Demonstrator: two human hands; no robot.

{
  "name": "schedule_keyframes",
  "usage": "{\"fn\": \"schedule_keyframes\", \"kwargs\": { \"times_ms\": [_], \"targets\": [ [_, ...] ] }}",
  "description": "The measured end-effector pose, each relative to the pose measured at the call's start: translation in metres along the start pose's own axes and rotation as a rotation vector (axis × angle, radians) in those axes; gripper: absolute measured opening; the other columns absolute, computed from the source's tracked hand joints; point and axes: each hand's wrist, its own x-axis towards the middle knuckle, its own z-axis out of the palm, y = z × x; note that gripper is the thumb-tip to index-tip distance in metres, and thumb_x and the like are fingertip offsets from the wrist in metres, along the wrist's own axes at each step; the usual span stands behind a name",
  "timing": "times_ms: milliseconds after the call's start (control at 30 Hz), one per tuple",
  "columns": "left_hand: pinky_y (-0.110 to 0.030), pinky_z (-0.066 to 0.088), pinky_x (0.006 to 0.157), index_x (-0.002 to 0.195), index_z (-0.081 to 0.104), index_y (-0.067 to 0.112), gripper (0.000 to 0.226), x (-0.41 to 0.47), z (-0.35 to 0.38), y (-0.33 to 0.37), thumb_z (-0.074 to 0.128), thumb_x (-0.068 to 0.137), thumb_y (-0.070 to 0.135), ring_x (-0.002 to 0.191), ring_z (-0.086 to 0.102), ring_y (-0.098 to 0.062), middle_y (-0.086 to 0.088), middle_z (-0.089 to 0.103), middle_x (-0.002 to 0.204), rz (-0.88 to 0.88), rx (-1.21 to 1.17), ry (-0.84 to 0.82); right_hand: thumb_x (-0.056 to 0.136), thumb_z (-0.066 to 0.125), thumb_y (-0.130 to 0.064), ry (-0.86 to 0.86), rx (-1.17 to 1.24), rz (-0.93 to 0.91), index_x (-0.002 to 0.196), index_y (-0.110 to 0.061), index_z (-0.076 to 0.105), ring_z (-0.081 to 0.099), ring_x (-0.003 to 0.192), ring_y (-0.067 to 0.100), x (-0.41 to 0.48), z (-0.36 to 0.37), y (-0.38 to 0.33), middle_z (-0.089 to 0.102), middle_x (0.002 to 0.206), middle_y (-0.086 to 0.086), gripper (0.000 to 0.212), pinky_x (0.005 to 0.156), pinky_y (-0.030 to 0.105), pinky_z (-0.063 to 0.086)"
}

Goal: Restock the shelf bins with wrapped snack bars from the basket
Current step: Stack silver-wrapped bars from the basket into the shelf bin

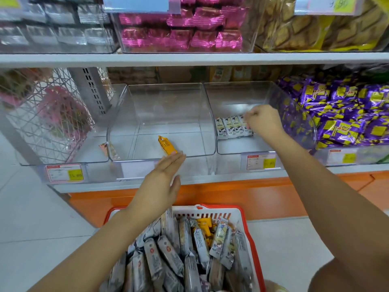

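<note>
1. The left hand [166, 178] reaches forward with its fingers straight and close together, thumb held apart. Its fingertips are at the front lip of the middle clear plastic bin [202, 114].
2. An orange wrapped snack bar [167, 145] lies slantwise on that bin's floor near the front. Its lower end is just beside the left fingertips; whether they touch cannot be told.
3. The right hand [265, 121] is inside the right clear plastic bin [231, 93], fingers curled downward.
4. Its fingertips meet the right end of a row of white wrapped bars printed with black-and-white cows [230, 127], which lie side by side along the bin's floor. Blur hides whether the hand pinches a bar or only touches it.
5. Below the arms sits a white plastic basket with a red rim [242, 216], on the pale floor in front of the shelf.
6. The basket is heaped with grey-and-white wrapped bars [168, 253], with a few orange wrapped bars [204, 225] near its far side.
7. The left clear bin [88, 144] holds one peach-coloured wrapped piece [104, 149] against its right wall.
8. To the right of the cow-print bin, purple-and-yellow foil packs [336, 114] are piled high.
9. On the shelf above, a clear bin holds pink foil packs [181, 36], with grey packs [52, 24] to its left.
10. Yellow price labels [75, 174] are fixed to the shelf edge, above an orange base panel [231, 194].
</note>
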Motion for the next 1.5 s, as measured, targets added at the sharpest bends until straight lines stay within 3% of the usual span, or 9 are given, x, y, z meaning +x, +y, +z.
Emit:
{"fn": "schedule_keyframes", "kwargs": {
  "times_ms": [167,267,467,667,867,1000,1067,1167,1500],
  "targets": [
    [-0.018,0.044,0.081,0.109,0.067,0.019,0.029,-0.019,-0.004,0.010,0.044,0.093,0.027,0.091,0.057,-0.002,0.011,0.060,0.104,0.018,-0.060,-0.112,0.093,0.058,-0.025,-0.196,0.008,-0.213,0.074,0.008,0.063,0.050,0.054,0.023,-0.092,-0.008,-0.013,0.056,0.062,0.019,0.039,0.055,0.028,0.041],
    [-0.025,0.038,0.064,0.090,0.066,0.014,0.021,-0.030,0.000,0.009,0.048,0.096,0.024,0.071,0.054,-0.011,0.004,0.062,0.080,-0.040,0.082,-0.374,0.093,0.058,-0.032,-0.397,-0.055,-0.237,0.066,-0.005,0.059,0.051,0.058,0.013,-0.148,0.010,-0.006,0.059,0.066,0.007,0.039,0.059,0.029,0.042],
    [-0.030,0.039,0.069,0.088,0.056,0.014,0.020,-0.069,0.020,-0.012,0.044,0.095,0.028,0.076,0.051,-0.020,-0.004,0.053,0.083,-0.278,0.334,-0.931,0.094,0.054,-0.045,-0.881,-0.258,-0.155,0.104,0.003,0.068,0.061,0.074,0.031,-0.238,0.075,0.020,0.061,0.077,0.020,0.051,0.073,0.034,0.049],
    [-0.022,0.025,0.056,0.076,0.032,0.026,0.027,-0.097,0.025,-0.031,0.043,0.097,0.038,0.057,0.021,-0.005,0.009,0.022,0.071,-0.434,0.372,-1.188,0.082,0.063,-0.059,-1.221,-0.327,-0.051,0.151,-0.008,0.021,0.044,0.131,0.030,-0.297,0.100,0.027,0.036,0.150,0.013,0.096,0.106,0.042,0.040],
    [-0.021,0.026,0.055,0.067,0.021,0.029,0.040,-0.100,0.028,-0.021,0.045,0.097,0.036,0.055,0.024,-0.006,0.008,0.023,0.068,-0.405,0.381,-1.185,0.075,0.079,-0.042,-1.111,-0.252,-0.045,0.154,-0.016,0.015,0.025,0.143,0.029,-0.313,0.109,0.038,0.018,0.159,0.009,0.105,0.115,0.041,0.029],
    [-0.028,0.043,0.064,0.092,0.051,0.014,0.009,-0.099,0.032,-0.002,0.049,0.096,0.022,0.070,0.050,-0.014,-0.001,0.051,0.085,-0.310,0.388,-1.056,0.073,0.083,-0.028,-1.090,-0.225,0.036,0.151,-0.014,0.024,0.038,0.136,0.027,-0.306,0.103,0.040,0.034,0.153,0.008,0.099,0.111,0.038,0.036],
    [-0.036,0.049,0.086,0.124,0.053,0.009,0.030,-0.101,0.038,0.009,0.051,0.095,0.017,0.102,0.057,-0.023,-0.008,0.055,0.120,-0.219,0.344,-0.961,0.073,0.083,-0.028,-1.061,-0.280,0.102,0.141,-0.009,0.037,0.053,0.121,0.025,-0.299,0.099,0.043,0.051,0.136,0.009,0.085,0.101,0.035,0.045],
    [-0.040,0.048,0.091,0.132,0.051,0.014,0.040,-0.109,0.053,0.027,0.051,0.093,0.006,0.110,0.055,-0.027,-0.007,0.047,0.133,-0.086,0.259,-0.939,0.081,0.077,-0.028,-1.075,-0.468,0.129,0.116,-0.005,0.054,0.057,0.090,0.018,-0.291,0.089,0.049,0.055,0.091,0.003,0.048,0.083,0.027,0.049],
    [-0.044,0.039,0.104,0.143,0.037,0.011,0.063,-0.119,0.107,0.020,0.044,0.085,-0.012,0.132,0.037,-0.035,-0.017,0.039,0.144,0.203,0.383,-0.966,0.082,0.068,-0.010,-0.769,-0.014,0.214,0.118,-0.014,0.058,0.057,0.100,0.019,-0.260,0.042,0.065,0.050,0.131,0.003,0.037,0.064,0.020,0.045]
  ]
}}
